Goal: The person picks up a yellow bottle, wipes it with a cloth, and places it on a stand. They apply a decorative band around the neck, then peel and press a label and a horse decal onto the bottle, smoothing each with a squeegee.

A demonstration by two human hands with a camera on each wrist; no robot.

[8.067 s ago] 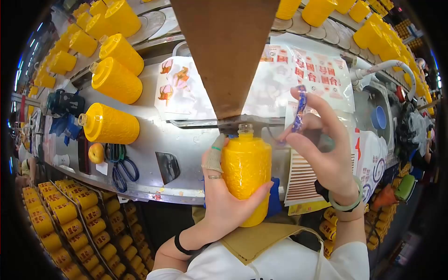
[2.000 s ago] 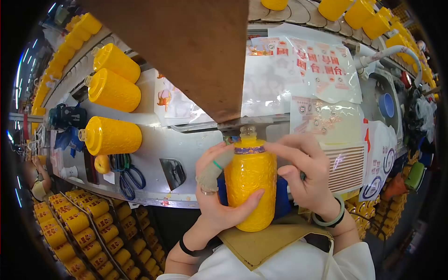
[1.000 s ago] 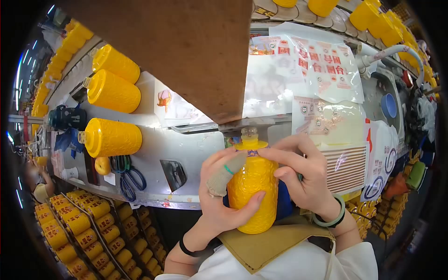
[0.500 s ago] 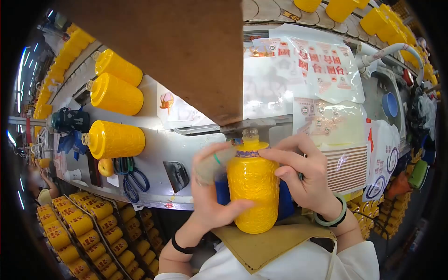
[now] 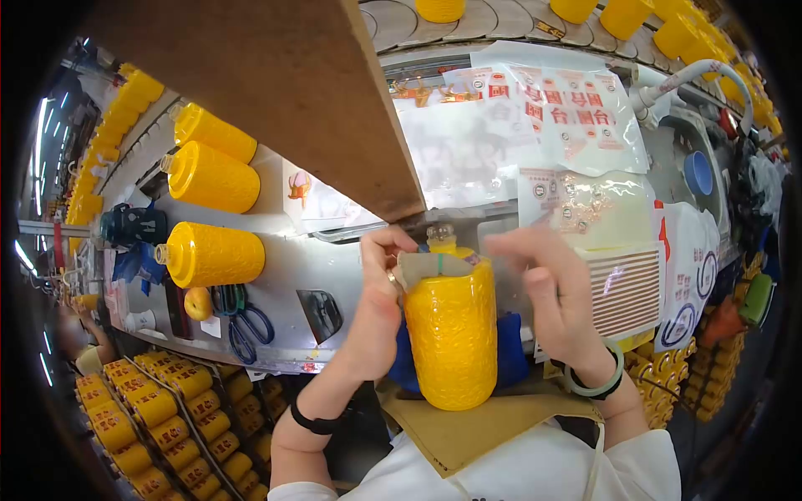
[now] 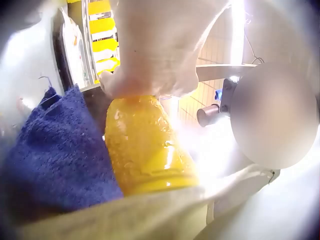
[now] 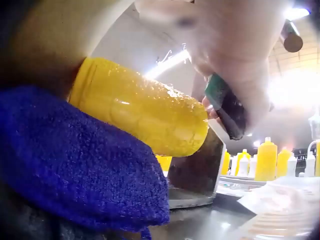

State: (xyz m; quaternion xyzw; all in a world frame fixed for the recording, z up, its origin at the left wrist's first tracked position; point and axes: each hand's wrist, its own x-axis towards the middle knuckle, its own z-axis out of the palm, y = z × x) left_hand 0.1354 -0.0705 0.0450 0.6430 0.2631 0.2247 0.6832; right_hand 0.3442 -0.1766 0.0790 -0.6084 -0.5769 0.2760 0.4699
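A yellow embossed bottle [image 5: 451, 342] with a clear glass neck stands upright at the apron, a blue towel [image 6: 60, 150] beside it. My left hand [image 5: 376, 313] lays a straight finger in a cloth sleeve [image 5: 430, 267] across the bottle's shoulder. Most of the patterned purple band [image 5: 473, 259] at the neck is hidden under that finger. My right hand [image 5: 555, 292] is to the right of the bottle, apart from it, its index finger blurred. In the right wrist view, this hand's curled fingers hold a small green-and-black piece [image 7: 225, 107], kind unclear.
A brown beam [image 5: 276, 92] slants down close above the bottle. More yellow bottles [image 5: 215, 255] lie at left, near scissors [image 5: 242, 321] and an apple [image 5: 198, 304]. Printed decal sheets [image 5: 576, 117] and a striped sheet [image 5: 625, 292] cover the right side. Racks [image 5: 159, 417] hold several bottles below.
The purple strip, earlier pinched in the right hand, is round the bottle's neck. The left hand has turned from the bottle's side to its shoulder; the right has drawn away.
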